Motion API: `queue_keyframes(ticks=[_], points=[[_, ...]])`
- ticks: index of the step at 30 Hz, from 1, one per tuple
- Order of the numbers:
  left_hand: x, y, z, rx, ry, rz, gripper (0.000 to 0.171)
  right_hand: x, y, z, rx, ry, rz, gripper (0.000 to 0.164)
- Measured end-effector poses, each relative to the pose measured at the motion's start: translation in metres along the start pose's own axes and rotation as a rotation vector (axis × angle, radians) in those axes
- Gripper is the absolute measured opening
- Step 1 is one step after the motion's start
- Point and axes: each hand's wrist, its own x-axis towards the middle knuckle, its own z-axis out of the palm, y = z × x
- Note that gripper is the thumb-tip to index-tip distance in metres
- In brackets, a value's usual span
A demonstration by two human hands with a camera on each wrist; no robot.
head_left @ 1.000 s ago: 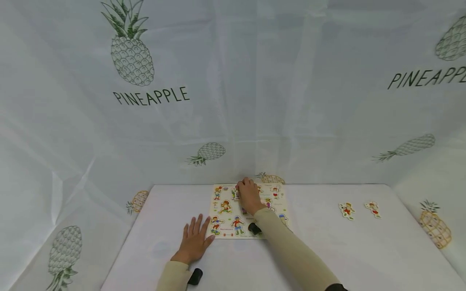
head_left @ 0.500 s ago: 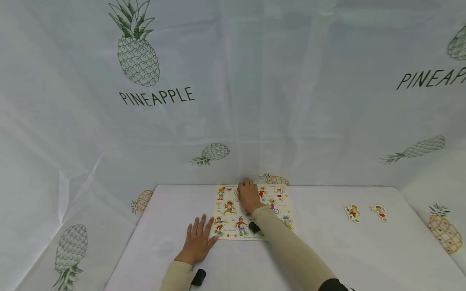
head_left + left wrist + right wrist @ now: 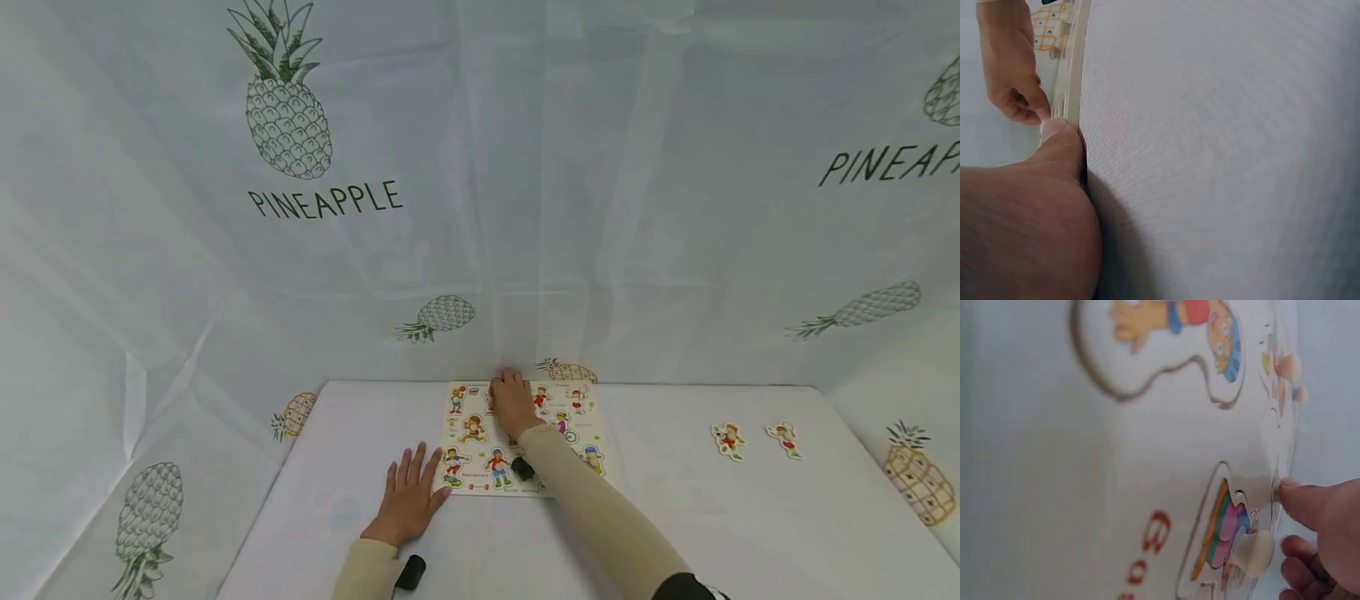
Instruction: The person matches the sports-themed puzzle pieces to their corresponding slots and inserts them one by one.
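A pale wooden peg puzzle board [image 3: 483,492] with cartoon sports figures lies at the back middle of the table. Over its upper part my right hand [image 3: 516,407] is bent, thumb and fingers pinching a knobbed puzzle piece that they mostly cover. In the right wrist view the right thumb [image 3: 1307,503] presses at the piece, beyond a figure with a round wooden knob [image 3: 1254,553]. My left hand [image 3: 407,500] lies flat, fingers spread, beside the board's lower left corner. Its thumb [image 3: 1057,140] touches the board's edge in the left wrist view.
Two loose figure pieces lie on the right of the white table: one figure piece [image 3: 727,441] and another figure piece [image 3: 785,439]. A white curtain [image 3: 600,250] printed with pineapples hangs right behind the board.
The head view has turned slightly left. Relative to the board, my right hand has shifted a little left, covering more of the figure at its fingertips. The left hand stays in place.
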Motion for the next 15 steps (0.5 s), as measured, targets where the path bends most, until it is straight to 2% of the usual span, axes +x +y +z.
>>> queue_keyframes(ticks=[6, 12, 15], points=[[0.001, 0.002, 0.001, 0.046, -0.02, -0.01, 0.069, -0.006, 0.008, -0.006, 0.143, 0.028, 0.01, 0.009], [0.001, 0.0, 0.001, 0.018, -0.011, -0.011, 0.069, -0.017, 0.014, -0.019, 0.179, 0.024, 0.003, 0.013], [0.0, -0.001, 0.0, 0.018, -0.005, -0.003, 0.07, -0.025, 0.018, -0.027, 0.194, 0.056, -0.003, 0.013]])
